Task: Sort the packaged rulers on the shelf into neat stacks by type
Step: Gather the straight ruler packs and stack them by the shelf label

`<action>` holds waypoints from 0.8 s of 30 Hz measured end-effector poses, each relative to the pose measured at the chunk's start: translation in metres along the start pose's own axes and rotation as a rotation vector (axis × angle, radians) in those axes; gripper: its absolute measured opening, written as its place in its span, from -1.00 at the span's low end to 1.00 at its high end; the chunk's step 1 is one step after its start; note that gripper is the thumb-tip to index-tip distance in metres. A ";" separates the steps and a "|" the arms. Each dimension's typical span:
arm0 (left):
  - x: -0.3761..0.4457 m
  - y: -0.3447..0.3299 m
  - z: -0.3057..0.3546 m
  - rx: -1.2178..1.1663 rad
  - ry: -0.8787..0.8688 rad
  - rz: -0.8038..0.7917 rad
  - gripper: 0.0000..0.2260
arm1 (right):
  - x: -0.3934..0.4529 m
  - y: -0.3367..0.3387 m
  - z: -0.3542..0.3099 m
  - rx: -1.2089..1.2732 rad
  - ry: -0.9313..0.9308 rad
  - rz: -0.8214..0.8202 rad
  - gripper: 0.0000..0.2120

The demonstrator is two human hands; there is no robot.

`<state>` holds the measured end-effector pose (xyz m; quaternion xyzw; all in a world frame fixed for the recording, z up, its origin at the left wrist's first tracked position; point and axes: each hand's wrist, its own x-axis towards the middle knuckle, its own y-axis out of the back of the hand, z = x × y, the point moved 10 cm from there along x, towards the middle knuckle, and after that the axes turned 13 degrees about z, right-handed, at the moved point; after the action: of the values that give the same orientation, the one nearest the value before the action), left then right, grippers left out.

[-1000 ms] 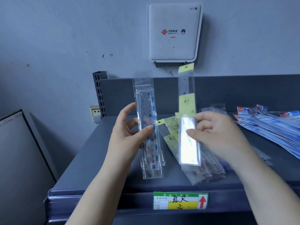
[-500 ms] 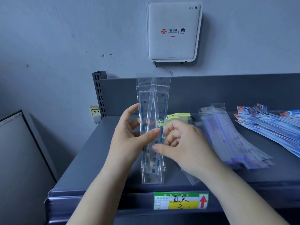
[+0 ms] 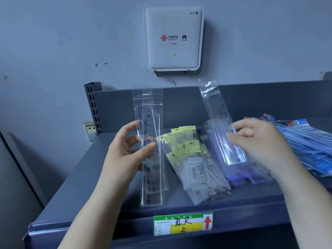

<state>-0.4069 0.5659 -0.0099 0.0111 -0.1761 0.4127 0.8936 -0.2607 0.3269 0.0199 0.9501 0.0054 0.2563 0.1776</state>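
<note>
Clear-sleeved rulers (image 3: 152, 151), upright above the shelf (image 3: 75, 191) front, are pinched by the left hand (image 3: 125, 150). Right of them, past the yellow-tagged stack (image 3: 190, 159), another clear sleeve (image 3: 221, 126) is gripped by the right hand (image 3: 258, 141). Bare shelf remains leftward.

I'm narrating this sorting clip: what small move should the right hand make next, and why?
Probably carry the clear-sleeved ruler in the right hand over to the matching clear bundle that the left hand holds upright; both look alike, unlike the yellow-tagged pile.
</note>
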 end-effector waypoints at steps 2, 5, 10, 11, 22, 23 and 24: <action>-0.001 -0.001 0.000 -0.015 0.009 -0.003 -0.56 | 0.005 0.005 0.021 -0.304 0.010 0.008 -0.84; -0.001 -0.002 0.000 -0.020 0.012 0.005 -0.57 | 0.004 0.006 0.028 -0.508 0.058 0.053 -0.73; -0.002 -0.002 0.002 0.001 -0.004 0.011 -0.59 | -0.027 -0.019 -0.029 -0.167 0.165 0.012 -0.80; -0.002 -0.002 0.003 -0.003 -0.001 0.010 -0.60 | -0.037 -0.036 -0.038 -0.100 0.142 -0.093 -0.78; -0.008 -0.004 0.007 -0.083 0.003 -0.008 -0.75 | -0.061 -0.090 -0.068 0.083 0.150 -0.298 -0.86; -0.009 -0.005 0.009 -0.091 0.004 -0.012 -0.78 | -0.055 -0.082 -0.063 0.126 0.125 -0.273 -0.87; -0.010 -0.007 0.010 -0.096 0.006 -0.024 -0.78 | -0.049 -0.074 -0.058 0.188 0.088 -0.247 -0.89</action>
<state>-0.4106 0.5527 -0.0027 -0.0310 -0.1928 0.3930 0.8986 -0.3256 0.4106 0.0177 0.9426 0.1538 0.2722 0.1177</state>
